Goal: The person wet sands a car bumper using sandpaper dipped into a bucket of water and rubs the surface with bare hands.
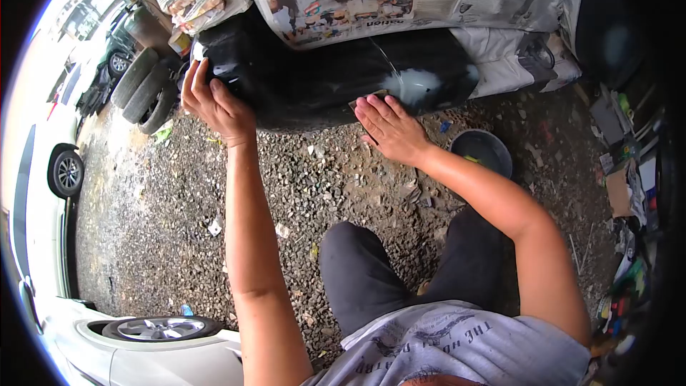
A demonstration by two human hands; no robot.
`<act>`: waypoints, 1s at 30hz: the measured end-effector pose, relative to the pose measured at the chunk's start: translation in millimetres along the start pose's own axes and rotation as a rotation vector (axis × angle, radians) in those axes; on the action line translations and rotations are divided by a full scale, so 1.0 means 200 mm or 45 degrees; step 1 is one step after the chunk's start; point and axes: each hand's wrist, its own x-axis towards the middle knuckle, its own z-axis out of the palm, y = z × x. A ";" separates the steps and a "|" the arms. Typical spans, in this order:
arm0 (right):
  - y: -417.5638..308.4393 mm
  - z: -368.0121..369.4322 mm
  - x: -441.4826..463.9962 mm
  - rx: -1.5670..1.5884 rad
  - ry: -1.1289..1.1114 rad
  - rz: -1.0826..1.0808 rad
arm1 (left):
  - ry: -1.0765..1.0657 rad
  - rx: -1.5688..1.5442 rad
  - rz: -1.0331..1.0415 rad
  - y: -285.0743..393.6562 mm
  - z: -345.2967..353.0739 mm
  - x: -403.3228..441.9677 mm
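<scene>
A black car bumper (314, 75) with glossy patches runs across the upper middle. Whitish-grey patches (414, 86) mark its right part. My right hand (389, 125) lies nearly flat against the bumper's lower face, just left of those patches. Under its fingers a thin brownish sheet, which looks like sandpaper (353, 104), shows only at its edges. At the bumper's left corner rests my left hand (218, 104), its fingers extended along the surface and holding nothing. Newspaper (343, 3) covers the panel above the bumper.
A dark bucket (493, 144) stands on the gravel (293, 179) right of my right hand. Used tires (146, 89) lean together at the left. A white car (136, 354) is at the lower left, another vehicle (43, 193) above it. Clutter (622, 189) lines the right side.
</scene>
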 end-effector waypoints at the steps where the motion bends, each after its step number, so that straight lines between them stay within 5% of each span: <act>1: -0.01 0.07 0.02 -0.005 0.035 -0.072 | 0.001 -0.001 -0.003 0.00 -0.01 0.00; 7: -0.30 0.13 0.49 -0.261 0.059 -0.366 | -0.035 0.010 0.022 -0.01 -0.01 0.00; 12: 0.17 0.02 0.06 -0.366 0.014 -0.372 | -0.039 -0.014 0.011 -0.02 -0.01 0.00; 15: 0.10 -0.07 -0.07 -0.027 -0.109 -0.046 | -0.011 -0.017 0.015 -0.02 0.00 -0.01; 19: -0.13 -0.19 0.34 0.266 0.061 0.360 | -0.008 -0.010 0.044 -0.03 0.00 0.01; 30: 0.01 -0.32 0.45 0.389 -0.114 0.719 | -0.017 0.040 0.082 -0.03 0.00 0.00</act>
